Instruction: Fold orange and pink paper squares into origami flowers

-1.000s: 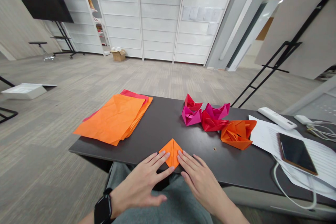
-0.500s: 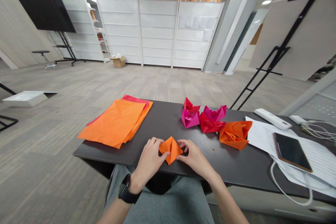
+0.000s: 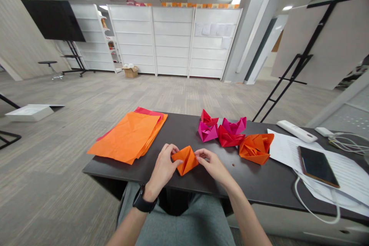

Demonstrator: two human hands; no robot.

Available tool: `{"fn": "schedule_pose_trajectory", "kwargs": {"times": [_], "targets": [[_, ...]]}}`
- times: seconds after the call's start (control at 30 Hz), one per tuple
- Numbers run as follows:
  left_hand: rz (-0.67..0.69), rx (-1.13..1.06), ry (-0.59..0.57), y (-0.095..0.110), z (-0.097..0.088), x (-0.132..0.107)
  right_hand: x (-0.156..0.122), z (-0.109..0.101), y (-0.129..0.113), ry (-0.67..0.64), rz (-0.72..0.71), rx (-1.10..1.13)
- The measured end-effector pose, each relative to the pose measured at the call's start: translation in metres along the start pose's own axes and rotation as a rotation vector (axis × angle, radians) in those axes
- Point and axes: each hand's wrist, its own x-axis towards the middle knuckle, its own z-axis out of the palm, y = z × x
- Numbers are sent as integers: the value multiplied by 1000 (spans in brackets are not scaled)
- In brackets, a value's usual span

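Observation:
A small folded piece of orange paper is held just above the dark table's front edge, tilted, with a crease running down its middle. My left hand pinches its left corner between thumb and fingers. On the opposite side, the thumb and fingertips of my right hand grip the right corner. Beyond my right hand stand several folded paper boats: a large orange one, a red one and a magenta one among them. Left of my hands lies a stack of orange sheets with red sheets underneath.
On the table's right side, a phone rests on printed white papers. A white cable loops over the front edge. Behind are a white power strip and coiled cables. The dark tabletop ends at the stack's left.
The folded orange paper has turned from pointing straight toward me to a slanted position. My right hand has shifted up to its right corner. The camera view has tilted slightly.

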Motion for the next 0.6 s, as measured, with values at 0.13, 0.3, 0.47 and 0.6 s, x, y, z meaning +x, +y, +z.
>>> {"fn": "schedule_pose_trajectory", "kwargs": {"times": [0.13,0.3,0.47,0.6], "targets": [[-52,-192,-70,-10,5,1,4,-2,5,-4,20,49],[-72,-359,-89,-21,11,3,5,-2,6,-90,40,60],[-118,-463,-119,-15,5,6,5,-3,0,-71,4,65],[-265,-578,-188,-8,-9,11,4,-9,-7,-9,-65,-28]]}}
